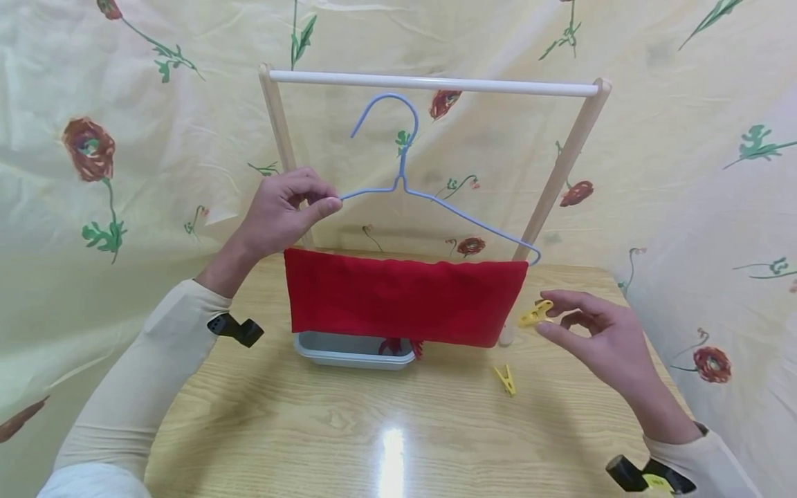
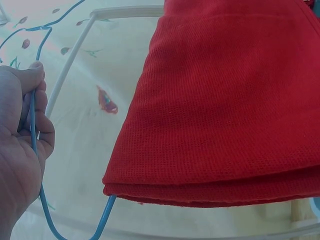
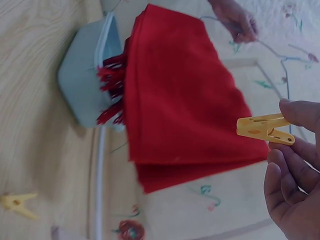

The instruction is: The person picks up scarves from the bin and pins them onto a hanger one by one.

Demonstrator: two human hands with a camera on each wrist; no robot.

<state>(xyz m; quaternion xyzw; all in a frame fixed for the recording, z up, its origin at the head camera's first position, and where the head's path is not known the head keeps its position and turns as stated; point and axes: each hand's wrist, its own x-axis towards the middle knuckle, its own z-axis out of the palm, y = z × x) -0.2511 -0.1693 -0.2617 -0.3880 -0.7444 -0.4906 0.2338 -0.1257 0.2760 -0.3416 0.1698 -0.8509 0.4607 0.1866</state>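
A blue wire hanger (image 1: pixel 470 220) is held up by my left hand (image 1: pixel 283 207), which grips its left shoulder between thumb and fingers. Over the hanger's lower bar hangs a folded red cloth (image 1: pixel 405 297), and red fringe (image 3: pixel 112 82) shows beneath it in the right wrist view. My right hand (image 1: pixel 598 339) pinches a yellow clothespin (image 1: pixel 535 315) by its handle ends, just right of the cloth's right edge. In the right wrist view that clothespin (image 3: pixel 262 127) overlaps the cloth's corner, its nose toward the cloth.
Behind the cloth stands a rack with a white top rail (image 1: pixel 436 83) and wooden side posts (image 1: pixel 563 166). A pale blue tray (image 1: pixel 355 358) sits below the cloth on the wooden table (image 1: pixel 299 429). Another yellow clothespin (image 1: pixel 506 380) lies to its right. A flowered curtain (image 1: pixel 187 124) surrounds the table.
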